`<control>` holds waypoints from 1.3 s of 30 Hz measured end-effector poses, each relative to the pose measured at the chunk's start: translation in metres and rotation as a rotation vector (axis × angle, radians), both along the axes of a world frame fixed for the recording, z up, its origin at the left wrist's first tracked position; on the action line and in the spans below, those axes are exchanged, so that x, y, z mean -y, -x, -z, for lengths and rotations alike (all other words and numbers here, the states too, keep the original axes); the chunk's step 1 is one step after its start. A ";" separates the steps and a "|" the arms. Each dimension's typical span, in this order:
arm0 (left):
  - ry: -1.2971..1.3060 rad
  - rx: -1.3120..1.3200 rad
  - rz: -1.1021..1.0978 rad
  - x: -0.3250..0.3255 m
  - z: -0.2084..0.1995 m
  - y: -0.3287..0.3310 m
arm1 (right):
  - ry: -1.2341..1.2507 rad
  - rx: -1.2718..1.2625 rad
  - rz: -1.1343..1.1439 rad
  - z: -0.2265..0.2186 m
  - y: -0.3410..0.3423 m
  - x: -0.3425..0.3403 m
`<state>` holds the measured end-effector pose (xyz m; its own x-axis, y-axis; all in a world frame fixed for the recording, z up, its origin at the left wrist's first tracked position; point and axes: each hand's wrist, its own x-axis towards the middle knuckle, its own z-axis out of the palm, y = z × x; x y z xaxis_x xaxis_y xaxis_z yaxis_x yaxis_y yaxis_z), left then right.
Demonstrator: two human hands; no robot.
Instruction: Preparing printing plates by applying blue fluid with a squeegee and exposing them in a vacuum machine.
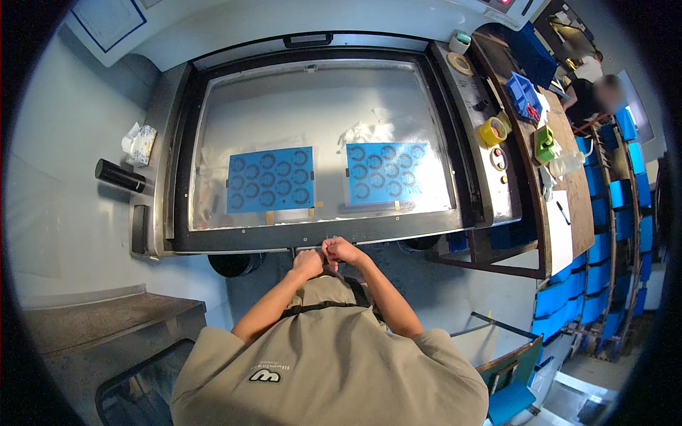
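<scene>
Two blue, dark-ringed rectangular sheets (pixel 271 179) already lie on the silvery rectangular panel (pixel 305 106), mid-frame; remaining work is unclear. Left hand (pixel 308 263) and right hand (pixel 341 250) meet lower centre, grip hidden.

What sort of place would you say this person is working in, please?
Probably a workshop or small factory: a large machine bed carries two blue sheets patterned with dark rings, and blue bins stand in rows at the right.

The silvery bed (pixel 329 167) lies free between left blue sheet (pixel 270 179) and right blue sheet (pixel 387 173); a black frame (pixel 270 237) bounds the near side
</scene>
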<state>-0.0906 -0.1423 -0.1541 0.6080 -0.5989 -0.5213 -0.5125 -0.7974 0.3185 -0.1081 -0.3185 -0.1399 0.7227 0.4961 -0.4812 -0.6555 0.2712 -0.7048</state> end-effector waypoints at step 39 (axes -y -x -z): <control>0.180 0.134 0.017 -0.012 0.005 0.005 | 0.821 -0.495 -0.672 0.012 0.053 0.078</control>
